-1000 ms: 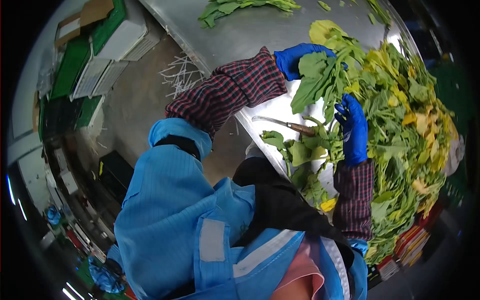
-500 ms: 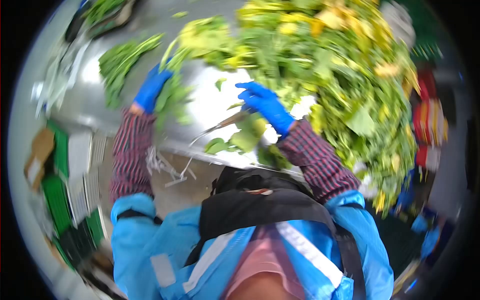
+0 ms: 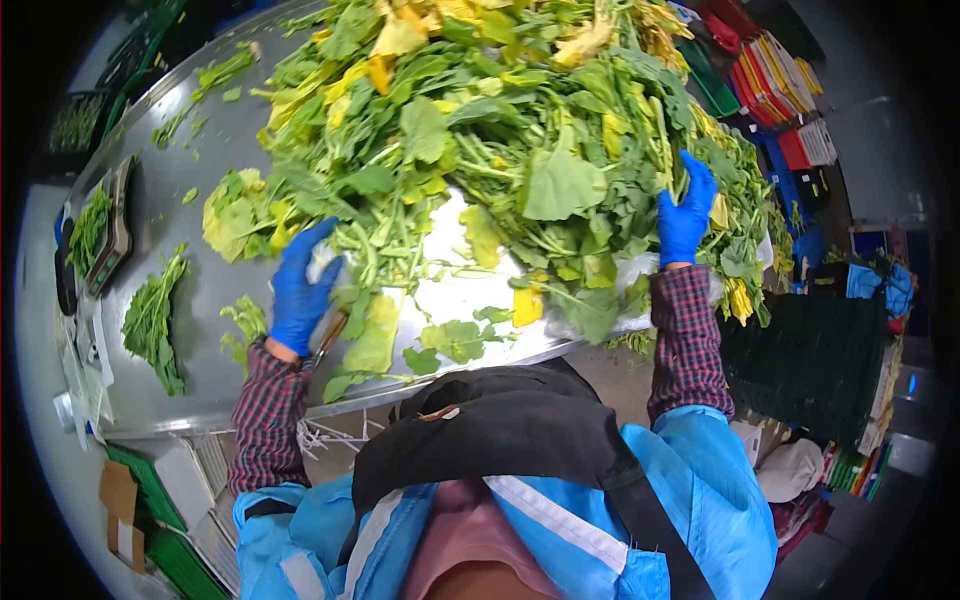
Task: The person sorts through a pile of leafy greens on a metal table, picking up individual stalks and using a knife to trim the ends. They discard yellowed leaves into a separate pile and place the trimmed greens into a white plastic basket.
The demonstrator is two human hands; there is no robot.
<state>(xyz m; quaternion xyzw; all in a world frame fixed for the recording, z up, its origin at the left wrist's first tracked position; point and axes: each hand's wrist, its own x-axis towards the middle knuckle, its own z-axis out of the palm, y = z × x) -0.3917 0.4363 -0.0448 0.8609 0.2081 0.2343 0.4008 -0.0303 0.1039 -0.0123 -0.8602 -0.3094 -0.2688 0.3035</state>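
A large heap of green and yellow leafy vegetables (image 3: 565,185) covers the middle and right of the metal table (image 3: 225,285). At the heap's left edge is my left hand (image 3: 300,285), gloved in blue, its fingers apart; a tool with a brown handle (image 3: 332,328) lies beside it, and whether the hand touches it is unclear. On the right, my right hand (image 3: 686,210), also in a blue glove, rests against stems and leaves with its fingers spread. Loose leaves (image 3: 455,340) lie near the front edge. A separate green bunch (image 3: 157,320) sits further left.
A dark tray with greens (image 3: 112,225) stands at the table's left edge. Green crates (image 3: 150,487) and a cardboard piece (image 3: 118,512) are below left. Stacked red and yellow crates (image 3: 765,85) are at the upper right, and a dark green crate stack (image 3: 805,360) is at right.
The view has turned toward the heap. My left hand has let go of the leafy stems. My right hand has moved away from the tool to the heap's right side.
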